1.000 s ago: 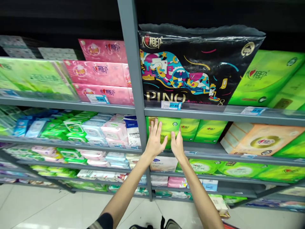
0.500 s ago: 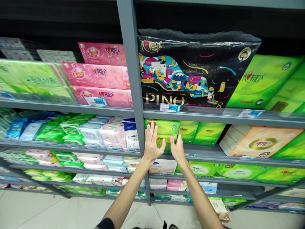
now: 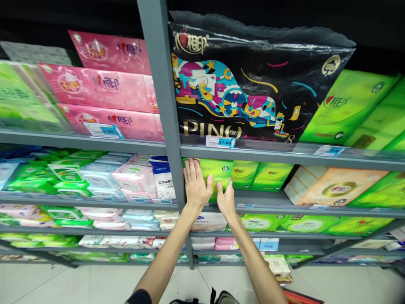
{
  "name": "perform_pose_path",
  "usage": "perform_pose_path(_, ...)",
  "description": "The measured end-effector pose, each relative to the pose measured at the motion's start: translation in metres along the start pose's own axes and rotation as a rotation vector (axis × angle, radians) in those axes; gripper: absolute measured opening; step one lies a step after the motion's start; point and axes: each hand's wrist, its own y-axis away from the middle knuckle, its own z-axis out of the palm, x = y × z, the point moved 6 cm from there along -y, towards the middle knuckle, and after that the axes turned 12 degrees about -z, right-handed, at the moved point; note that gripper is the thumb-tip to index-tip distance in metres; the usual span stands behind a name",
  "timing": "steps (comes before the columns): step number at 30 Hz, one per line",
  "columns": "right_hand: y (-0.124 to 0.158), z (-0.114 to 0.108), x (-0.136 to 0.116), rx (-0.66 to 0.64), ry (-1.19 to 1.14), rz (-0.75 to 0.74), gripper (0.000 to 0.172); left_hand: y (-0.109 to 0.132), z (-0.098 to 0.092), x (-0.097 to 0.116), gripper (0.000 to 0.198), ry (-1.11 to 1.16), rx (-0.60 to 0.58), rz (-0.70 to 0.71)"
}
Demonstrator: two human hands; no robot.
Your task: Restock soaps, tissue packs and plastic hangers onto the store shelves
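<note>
From where I stand, the person's left hand is opened out flat, long fingers laid together up the left part of a green pack, thumb lifted away to the side. The right hand is at the pack's lower right corner, half curled, thumb pointing up along the front; its other fingers are mostly hidden, so I can't tell how firmly it has hold. The pack sits between the two hands on a middle shelf, tight in beside a grey upright on its left. Just to its right stand two more green packs, then a bare stretch of board, then a peach-orange bundle lying at a slant. Right above, on the next shelf up, leans a big black PINO bag with a price tag reading 27.80 at its foot. Across the upright I see pink packs in a stack, and below them a blue-and-white pouch. Pale tiles show at the bottom, near the person's shoes.
</note>
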Motion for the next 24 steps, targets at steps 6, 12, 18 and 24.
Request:
perform_pose_path(6,0.017,-0.036,-0.007,0.008,0.133,-0.077,0.064,0.038,-0.034,-0.003,0.079,0.214,0.151,0.175)
perform_pose_path(12,0.075,-0.043,0.001,-0.053,0.219,-0.207,0.02,0.107,-0.062,-0.081,0.019,0.272,-0.077,-0.13)
perform_pose_path(18,0.079,-0.039,0.024,-0.159,0.284,-0.089,0.031,0.121,-0.049,-0.093,0.028,0.249,-0.356,-0.272)
perform_pose_path(24,0.074,-0.144,0.05,-0.076,0.333,0.151,0.047,0.139,0.035,0.008,0.034,0.255,-0.745,-0.183)
